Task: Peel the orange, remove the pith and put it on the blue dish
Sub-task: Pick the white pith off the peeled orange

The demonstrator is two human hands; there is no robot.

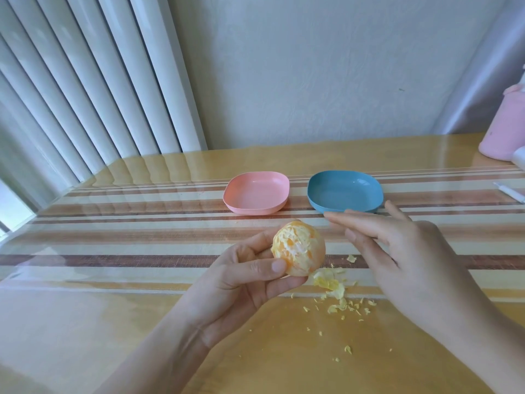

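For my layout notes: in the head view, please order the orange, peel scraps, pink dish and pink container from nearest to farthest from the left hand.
1. orange: gripped in the left hand itself.
2. peel scraps: lying just right of it.
3. pink dish: beyond it, toward the wall.
4. pink container: far right, at the back.
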